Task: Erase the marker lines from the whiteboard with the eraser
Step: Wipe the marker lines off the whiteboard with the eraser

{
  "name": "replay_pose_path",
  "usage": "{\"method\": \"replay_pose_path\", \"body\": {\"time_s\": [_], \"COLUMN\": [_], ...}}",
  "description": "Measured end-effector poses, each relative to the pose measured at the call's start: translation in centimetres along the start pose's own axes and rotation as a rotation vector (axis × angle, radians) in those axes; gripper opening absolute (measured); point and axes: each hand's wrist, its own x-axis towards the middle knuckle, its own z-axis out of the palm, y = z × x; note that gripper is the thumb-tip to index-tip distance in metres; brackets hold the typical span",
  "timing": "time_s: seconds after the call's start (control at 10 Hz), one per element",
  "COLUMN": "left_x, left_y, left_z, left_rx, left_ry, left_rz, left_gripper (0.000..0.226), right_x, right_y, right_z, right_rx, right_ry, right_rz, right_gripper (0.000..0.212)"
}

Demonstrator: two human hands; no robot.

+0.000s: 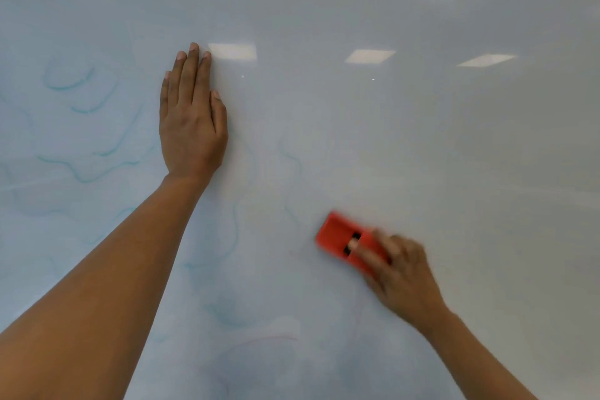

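- Eraser sits on the whiteboard, below-right of the left hand, with the right hand grip clamped on it.
- Left hand lies flat, fingers straight.
- Marker lines show left of and below that hand; firm, overlapping strokes there seem best.

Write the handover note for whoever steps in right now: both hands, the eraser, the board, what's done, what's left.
Left hand: flat on the glossy white whiteboard, fingers straight.
Right hand: grips the red rectangular eraser, pressed to the board lower right of centre, motion-blurred.
Done: right side looks clean.
Left: smeared blue marker lines across the left and centre; a faint red line near the bottom.
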Motion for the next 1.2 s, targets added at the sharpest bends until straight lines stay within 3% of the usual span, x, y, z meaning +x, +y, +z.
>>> {"method": "replay_pose_path", "body": {"time_s": [0.2,0.3,0.4,0.5,0.6,0.7,0.8,0.9,1.1,1.2], "left_x": [0.0,0.0,0.0,0.0,0.0,0.0,0.0,0.0,0.0,-0.1], "left_y": [0.1,0.1,0.1,0.0,0.0,0.0,0.0,0.0,0.1,0.1], "left_z": [0.0,0.0,0.0,0.0,-0.1,-0.1,-0.1,0.0,-0.1,-0.1], "left_rx": [-0.001,0.002,-0.004,-0.001,0.001,0.005,0.005,0.000,0.003,0.004], "left_ry": [0.004,0.008,0.008,0.005,0.008,0.001,0.003,0.002,0.006,0.003], "left_rz": [-0.001,0.000,-0.002,-0.004,-0.004,0.001,0.001,-0.002,-0.008,-0.005], "left_gripper": [0.047,0.047,0.047,0.047,0.047,0.047,0.047,0.047,0.047,0.047], "right_x": [8.2,6.9,1.5,-2.9,-3.7,-2.5,0.2,1.8,-0.5,1.8], "right_y": [3.7,1.2,-2.6,-4.0,-2.4,0.0,1.7,0.7,-1.6,2.0], "right_z": [-0.9,-0.4,0.3,0.6,0.4,-0.3,-0.7,-0.6,-0.2,-0.5], "right_rx": [0.021,-0.017,-0.008,0.016,-0.002,-0.003,-0.015,0.044,0.040,-0.064], "right_ry": [0.302,0.241,0.070,-0.058,-0.098,-0.012,0.162,0.237,0.017,0.074], "right_rz": [0.893,0.716,0.264,-0.028,-0.151,0.086,0.707,0.938,0.245,0.229], "right_gripper": [0.053,0.052,0.042,0.046,0.055,0.042,0.049,0.053,0.044,0.045]}}
